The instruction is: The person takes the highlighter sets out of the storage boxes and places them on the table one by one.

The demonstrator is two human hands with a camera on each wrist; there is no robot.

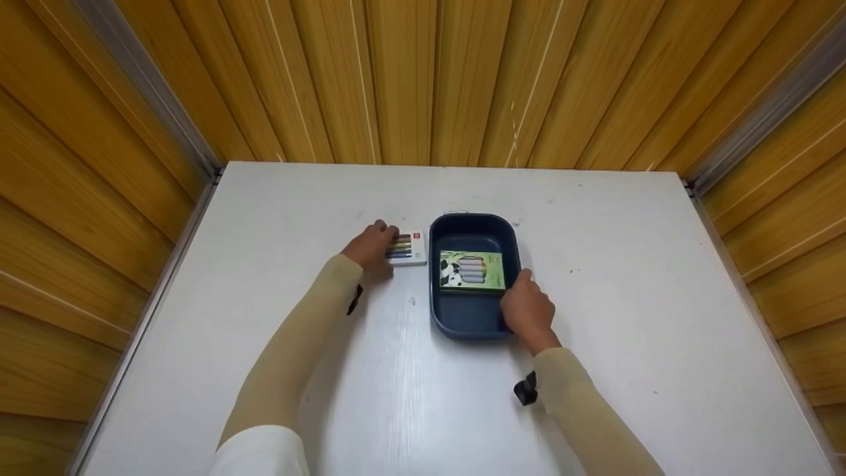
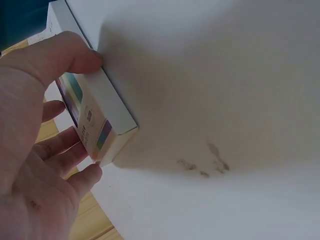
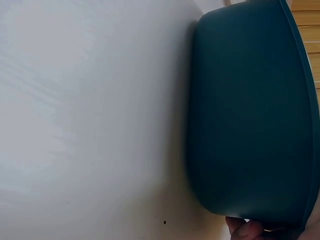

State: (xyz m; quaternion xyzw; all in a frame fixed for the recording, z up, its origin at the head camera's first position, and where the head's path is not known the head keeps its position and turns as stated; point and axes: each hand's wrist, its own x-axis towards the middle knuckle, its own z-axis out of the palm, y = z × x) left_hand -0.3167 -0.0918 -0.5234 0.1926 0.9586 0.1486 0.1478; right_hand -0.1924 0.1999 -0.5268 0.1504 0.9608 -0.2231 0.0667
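My left hand (image 1: pixel 371 248) holds a flat white box (image 1: pixel 408 250) at its left end, with a row of coloured sticks on its top. In the left wrist view the thumb presses the box's long white side (image 2: pixel 109 95), while the fingers (image 2: pixel 62 142) lie across its printed face. Just right of it stands a dark blue rectangular bin (image 1: pixel 470 324) with rounded corners. My right hand (image 1: pixel 529 307) grips the bin's right wall near the front corner. Inside the bin lies a green box (image 1: pixel 472 271) printed with a panda and pastel-coloured sticks.
The white tabletop (image 1: pixel 634 317) carries small dark marks and scuffs. Wood-patterned panels (image 1: pixel 429 79) rise behind it and at both sides, with metal frame posts (image 1: pixel 149 86) at the corners. A black strap piece (image 1: pixel 527 390) sits at my right wrist.
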